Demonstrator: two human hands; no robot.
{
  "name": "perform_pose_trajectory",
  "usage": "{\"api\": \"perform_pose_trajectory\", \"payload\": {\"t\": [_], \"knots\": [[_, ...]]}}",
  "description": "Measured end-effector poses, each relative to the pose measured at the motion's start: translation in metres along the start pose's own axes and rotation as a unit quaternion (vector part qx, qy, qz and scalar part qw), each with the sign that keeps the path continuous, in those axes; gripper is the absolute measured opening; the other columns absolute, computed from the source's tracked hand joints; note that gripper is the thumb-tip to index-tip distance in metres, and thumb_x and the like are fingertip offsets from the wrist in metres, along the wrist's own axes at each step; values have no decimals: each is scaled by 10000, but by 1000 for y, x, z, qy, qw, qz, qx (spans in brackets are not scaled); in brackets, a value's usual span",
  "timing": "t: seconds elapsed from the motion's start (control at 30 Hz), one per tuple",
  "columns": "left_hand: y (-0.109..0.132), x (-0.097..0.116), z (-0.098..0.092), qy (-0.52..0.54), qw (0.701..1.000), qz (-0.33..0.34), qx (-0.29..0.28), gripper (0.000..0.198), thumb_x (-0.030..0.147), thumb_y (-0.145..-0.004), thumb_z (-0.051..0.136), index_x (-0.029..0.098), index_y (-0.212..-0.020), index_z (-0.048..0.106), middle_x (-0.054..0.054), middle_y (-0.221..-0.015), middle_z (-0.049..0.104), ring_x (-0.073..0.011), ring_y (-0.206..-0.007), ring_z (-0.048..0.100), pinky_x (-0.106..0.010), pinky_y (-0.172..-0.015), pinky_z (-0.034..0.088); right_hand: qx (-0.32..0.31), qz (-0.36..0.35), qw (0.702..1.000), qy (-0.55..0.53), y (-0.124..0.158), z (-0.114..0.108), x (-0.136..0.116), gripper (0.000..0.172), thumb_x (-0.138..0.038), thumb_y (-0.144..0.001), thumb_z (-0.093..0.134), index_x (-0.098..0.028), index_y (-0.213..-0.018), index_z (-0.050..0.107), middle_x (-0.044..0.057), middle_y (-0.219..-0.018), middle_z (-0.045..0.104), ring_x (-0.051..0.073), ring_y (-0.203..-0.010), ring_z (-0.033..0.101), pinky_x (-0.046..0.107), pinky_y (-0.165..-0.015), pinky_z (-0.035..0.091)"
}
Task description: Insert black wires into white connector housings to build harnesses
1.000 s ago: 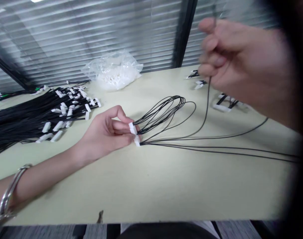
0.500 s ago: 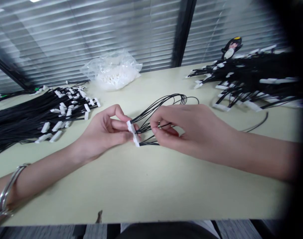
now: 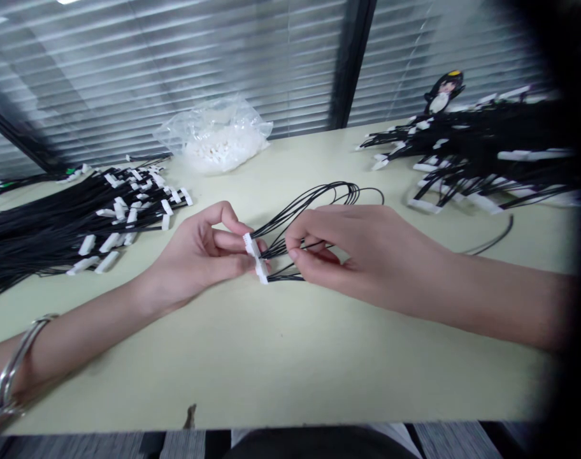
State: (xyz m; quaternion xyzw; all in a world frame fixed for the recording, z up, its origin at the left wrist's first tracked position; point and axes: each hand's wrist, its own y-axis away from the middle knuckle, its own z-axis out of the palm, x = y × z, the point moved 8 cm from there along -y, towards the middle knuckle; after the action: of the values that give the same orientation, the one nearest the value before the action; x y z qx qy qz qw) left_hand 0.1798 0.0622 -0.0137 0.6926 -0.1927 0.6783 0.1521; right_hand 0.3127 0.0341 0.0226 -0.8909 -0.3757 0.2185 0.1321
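In the middle of the head view a white wire connector (image 3: 256, 258) is pinched between the thumb and fingers of my left hand (image 3: 202, 248). Several thin black wires (image 3: 290, 217) run from it to the right; some arch up into a loop behind my right hand (image 3: 367, 255). My right hand is closed, thumb against forefinger, around black wires a short way from the connector. Its palm side and the wire ends there are hidden. One loose black wire end (image 3: 498, 239) curves out beyond my right wrist.
On the left lies a pile of black wires with white connectors (image 3: 109, 217). A bigger such bundle (image 3: 486, 146) lies at the back right, beside a penguin figure (image 3: 444, 92). Against the blinds (image 3: 252, 44) stands a clear bag of small white parts (image 3: 218, 137). The table's front edge (image 3: 281, 424) is near.
Both hands keep their grip. My right hand has shifted very slightly toward the connector and down; the wires moved a little with it.
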Motion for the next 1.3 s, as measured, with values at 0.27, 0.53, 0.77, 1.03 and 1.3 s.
{"api": "perform_pose_trajectory", "payload": {"t": [0.27,0.53,0.77,1.03,1.3], "knots": [[0,0,-1,-8,1000,2,-4,251,24,-742,677,180,-807,491,0,-777,769,-200,-793,729,-285,-747,584,60,-124,985,104,4,-4,-9,96,-201,-880,454,-146,-849,527,-12,-685,524,90,-639,451,221,-520,230],[0,-1,0,-10,1000,-1,-10,252,19,-744,668,183,-814,490,10,-773,768,-177,-764,731,-267,-743,584,128,-217,941,228,10,-5,-24,96,-125,-896,442,-144,-844,520,-14,-615,512,109,-619,419,253,-489,196],[-1,0,-1,-21,1000,4,-7,253,14,-744,657,187,-817,488,8,-767,770,-187,-795,729,-258,-721,586,148,-247,921,261,12,-9,-32,203,-107,-902,405,-144,-754,539,-12,-541,449,103,-565,386,263,-493,208],[-1,0,2,-14,1000,8,-20,243,10,-762,645,186,-825,489,9,-770,770,-178,-786,729,-240,-712,582,144,-253,921,257,12,-9,-33,216,-127,-904,399,-157,-735,531,-16,-536,430,111,-555,378,273,-491,210],[0,1,0,-27,999,11,-13,256,7,-744,649,188,-813,481,3,-764,769,-186,-769,731,-249,-696,587,136,-253,923,257,12,-7,-33,195,-127,-911,395,-153,-769,527,-18,-551,462,109,-567,400,272,-499,204]]}}
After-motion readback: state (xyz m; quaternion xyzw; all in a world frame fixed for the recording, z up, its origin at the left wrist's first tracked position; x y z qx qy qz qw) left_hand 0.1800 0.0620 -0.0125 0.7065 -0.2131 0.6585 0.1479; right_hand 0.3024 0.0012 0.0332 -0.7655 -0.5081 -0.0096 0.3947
